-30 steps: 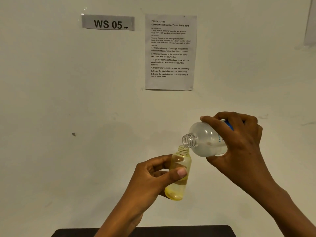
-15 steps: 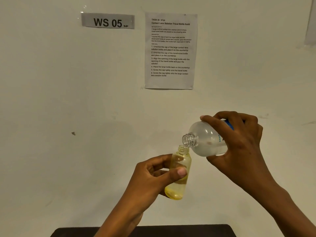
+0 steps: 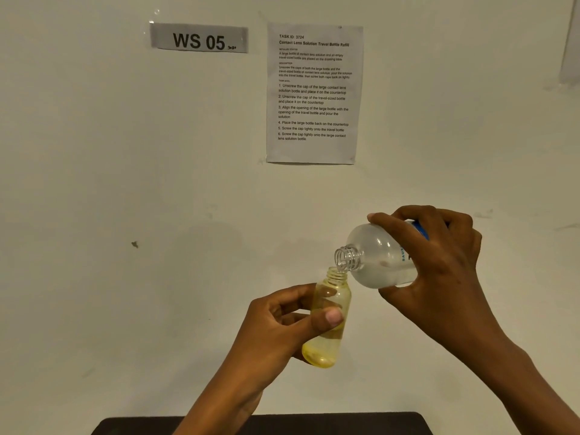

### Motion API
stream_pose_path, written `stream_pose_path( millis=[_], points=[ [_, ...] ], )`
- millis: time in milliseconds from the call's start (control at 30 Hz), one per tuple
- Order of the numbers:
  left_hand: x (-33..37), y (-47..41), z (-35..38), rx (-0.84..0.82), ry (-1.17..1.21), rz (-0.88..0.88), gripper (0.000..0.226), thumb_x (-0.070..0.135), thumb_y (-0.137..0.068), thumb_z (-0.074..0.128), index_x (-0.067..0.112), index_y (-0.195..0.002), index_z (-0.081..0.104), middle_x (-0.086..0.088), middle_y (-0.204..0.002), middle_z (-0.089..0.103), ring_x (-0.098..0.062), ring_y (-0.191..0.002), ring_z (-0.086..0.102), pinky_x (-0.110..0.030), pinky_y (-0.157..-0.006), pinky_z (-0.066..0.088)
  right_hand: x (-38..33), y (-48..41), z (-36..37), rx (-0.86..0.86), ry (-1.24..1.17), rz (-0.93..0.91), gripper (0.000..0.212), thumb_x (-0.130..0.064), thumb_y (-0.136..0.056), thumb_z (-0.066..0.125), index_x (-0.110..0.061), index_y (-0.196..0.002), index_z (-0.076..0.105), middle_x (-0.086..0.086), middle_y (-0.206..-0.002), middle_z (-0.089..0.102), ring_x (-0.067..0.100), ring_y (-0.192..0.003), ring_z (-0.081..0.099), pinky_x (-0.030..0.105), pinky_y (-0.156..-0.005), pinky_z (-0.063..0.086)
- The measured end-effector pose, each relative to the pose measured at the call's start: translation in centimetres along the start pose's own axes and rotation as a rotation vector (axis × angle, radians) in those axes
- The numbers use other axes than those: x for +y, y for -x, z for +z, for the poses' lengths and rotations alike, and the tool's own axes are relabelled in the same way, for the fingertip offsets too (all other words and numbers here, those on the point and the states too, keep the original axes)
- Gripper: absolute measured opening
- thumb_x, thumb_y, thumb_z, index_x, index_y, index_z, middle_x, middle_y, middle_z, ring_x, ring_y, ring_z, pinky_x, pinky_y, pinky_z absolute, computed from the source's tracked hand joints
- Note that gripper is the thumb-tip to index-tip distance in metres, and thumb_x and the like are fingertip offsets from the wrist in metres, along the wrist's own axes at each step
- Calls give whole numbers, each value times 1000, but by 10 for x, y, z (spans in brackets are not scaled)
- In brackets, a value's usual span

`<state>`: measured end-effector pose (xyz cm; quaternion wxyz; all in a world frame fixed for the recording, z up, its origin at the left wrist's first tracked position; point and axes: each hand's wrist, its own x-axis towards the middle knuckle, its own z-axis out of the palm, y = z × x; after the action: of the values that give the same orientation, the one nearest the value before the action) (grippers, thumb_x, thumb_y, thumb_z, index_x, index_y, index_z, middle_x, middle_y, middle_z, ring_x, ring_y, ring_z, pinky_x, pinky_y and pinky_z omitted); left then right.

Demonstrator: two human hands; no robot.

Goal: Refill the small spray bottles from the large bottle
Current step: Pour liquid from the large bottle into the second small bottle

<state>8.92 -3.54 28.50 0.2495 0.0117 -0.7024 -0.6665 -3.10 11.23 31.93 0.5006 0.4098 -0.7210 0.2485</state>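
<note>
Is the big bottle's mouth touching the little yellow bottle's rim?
Cannot tell. In the head view the neck of the large bottle overlaps the rim of the small bottle with no gap showing, yet may sit in front.

A pale wall [image 3: 94,183] is filling the view — a "WS 05" sign [image 3: 199,38] and printed sheet [image 3: 314,94] are hanging there, a dark tabletop [image 3: 314,423] edging in below.

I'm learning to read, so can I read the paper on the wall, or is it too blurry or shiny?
Head view: the paper is sharp enough for its title and numbered steps, but the smaller lines look fuzzy; head view: the light is soft and dim, with small glints on the neck of the large bottle.
</note>
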Motion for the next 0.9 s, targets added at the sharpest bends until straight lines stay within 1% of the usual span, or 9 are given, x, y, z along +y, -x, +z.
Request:
stream_pose_path(
  millis=[100, 167, 233, 333, 400, 500, 600, 900],
  points=[
    [0, 0, 0, 1, 5, 1, 35, 38, -47, 71, 32, -82, 72, 12, -86, 74, -11, -74, 71, -22, -51, 53, -1, -1, 0, -5, -5, 2, 67, -23, -53, 66, -31, -118, 49, 1, -108, 54, 23, -102, 34, 21, -80, 13],
    [0, 0, 0, 1, 6, 5, 35, 36, -49, 72, 31, -84, 72, 10, -87, 74, -12, -75, 72, -22, -51, 53, 0, -1, -1, -14, -9, 4, 70, -20, -53, 73, -30, -118, 49, 2, -109, 54, 23, -102, 34, 22, -80, 13],
    [0, 0, 0, 4, 6, 4, 33, 37, -49, 71, 32, -81, 72, 12, -86, 74, -11, -74, 72, -22, -51, 53, 0, 0, -1, -28, -11, 9, 78, -14, -49, 82, -30, -118, 49, 3, -109, 54, 24, -103, 33, 22, -80, 13],
    [0, 0, 0, 5, 5, 1, 33, 39, -46, 71, 34, -79, 71, 14, -84, 73, -9, -74, 71, -22, -52, 53, 0, -1, 0, -34, -12, 17, 83, -10, -47, 84, -30, -118, 48, 3, -109, 54, 24, -103, 33, 27, -82, 15],
    [0, 0, 0, 3, 2, 2, 35, 39, -47, 71, 33, -82, 71, 14, -85, 73, -10, -75, 71, -22, -52, 53, 0, -1, 0, -28, -14, 9, 81, -11, -48, 83, -30, -118, 48, 3, -109, 55, 25, -103, 33, 30, -81, 18],
    [0, 0, 0, -1, -4, 6, 39, 39, -48, 71, 31, -86, 71, 11, -87, 74, -11, -76, 72, -23, -53, 53, 0, 0, 0, -18, -11, -8, 74, -16, -52, 77, -31, -118, 48, 3, -109, 54, 24, -103, 33, 24, -81, 14],
    [0, 1, 0, -4, -6, 5, 38, 39, -48, 71, 31, -85, 71, 12, -86, 73, -11, -75, 71, -23, -53, 54, -1, -1, -1, -4, -5, -2, 67, -23, -54, 66, -31, -118, 49, 1, -108, 54, 23, -102, 34, 22, -80, 13],
    [0, 0, 0, -1, -8, 0, 37, 41, -46, 70, 34, -83, 70, 14, -86, 73, -9, -75, 71, -22, -53, 54, -2, -1, -1, 5, 0, 4, 67, -22, -53, 65, -32, -117, 48, 0, -108, 54, 23, -102, 34, 22, -80, 13]
  ],
)
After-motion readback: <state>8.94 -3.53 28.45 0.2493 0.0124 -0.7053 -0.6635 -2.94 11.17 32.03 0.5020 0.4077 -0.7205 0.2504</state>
